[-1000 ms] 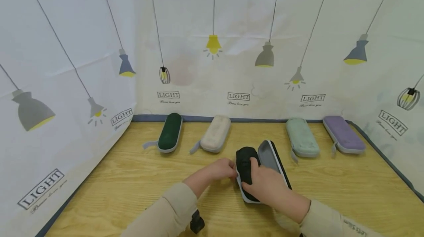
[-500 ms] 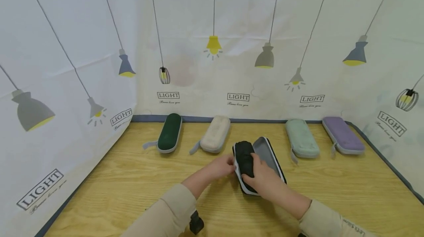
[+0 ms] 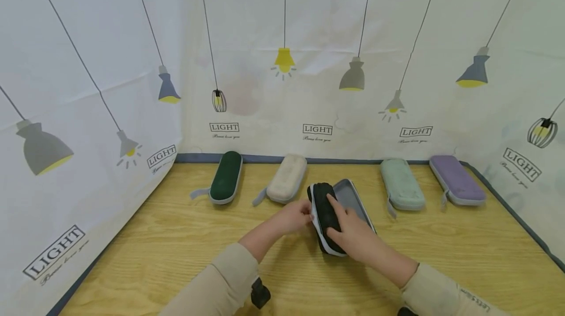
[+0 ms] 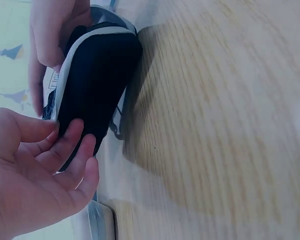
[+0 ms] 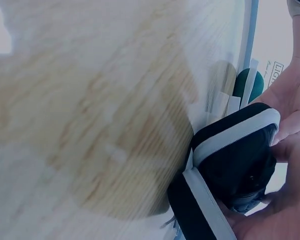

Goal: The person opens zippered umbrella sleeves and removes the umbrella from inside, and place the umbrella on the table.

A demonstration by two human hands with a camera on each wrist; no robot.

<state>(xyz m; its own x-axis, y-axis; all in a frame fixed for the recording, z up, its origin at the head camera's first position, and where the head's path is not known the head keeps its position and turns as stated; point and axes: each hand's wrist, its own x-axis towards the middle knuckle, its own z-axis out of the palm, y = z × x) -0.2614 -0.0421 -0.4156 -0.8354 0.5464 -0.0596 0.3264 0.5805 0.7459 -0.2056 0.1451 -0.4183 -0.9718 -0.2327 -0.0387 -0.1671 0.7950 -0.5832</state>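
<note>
An oblong black zip case with a pale zip band and grey lining (image 3: 350,199) lies unzipped near the table's middle, its lid swung out to the right. Filling its body is a black, ridged, lumpy bundle (image 3: 323,202). My left hand (image 3: 290,218) pinches the case's left rim between thumb and fingers; in the left wrist view several fingertips lie against the black outer shell (image 4: 97,75). From the right, my right hand (image 3: 357,237) grips the bundle, thumb and forefinger spread over its top. The case body tilts, and my right palm covers part of the lid.
Along the back edge lie a dark green case (image 3: 226,178), a cream case (image 3: 288,178), a mint green case (image 3: 402,183) and a purple case (image 3: 457,178), each with a strap. Behind them hangs a lamp-printed cloth (image 3: 282,105) that also encloses both sides.
The black case has shifted away from me and slightly left, and its body tilts more, showing more of its dark outer side. Both hands have kept their hold and moved with it.
</note>
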